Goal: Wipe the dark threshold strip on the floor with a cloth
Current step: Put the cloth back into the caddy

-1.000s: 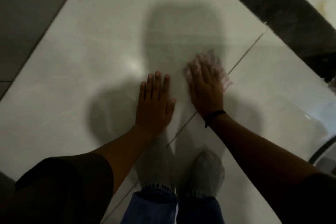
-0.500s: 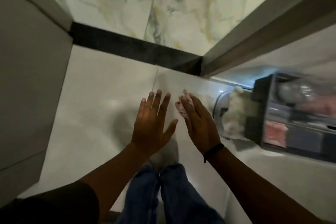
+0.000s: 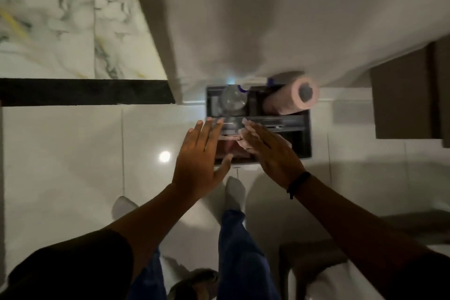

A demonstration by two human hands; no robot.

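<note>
The dark threshold strip (image 3: pixel 82 92) lies flat across the floor (image 3: pixel 73 153), well left of both hands. The right hand (image 3: pixel 270 151) keeps a pale cloth (image 3: pixel 243 140) pressed under nearly straight fingers; the left hand (image 3: pixel 202 161) is spread and empty. The cloth looks thin, soft and light, so it will likely bunch; pinning it under a flat palm should suit the hard, smooth strip.

Glossy pale floor tiles (image 3: pixel 73 165) (lamp glare), white wall (image 3: pixel 292 19).
</note>
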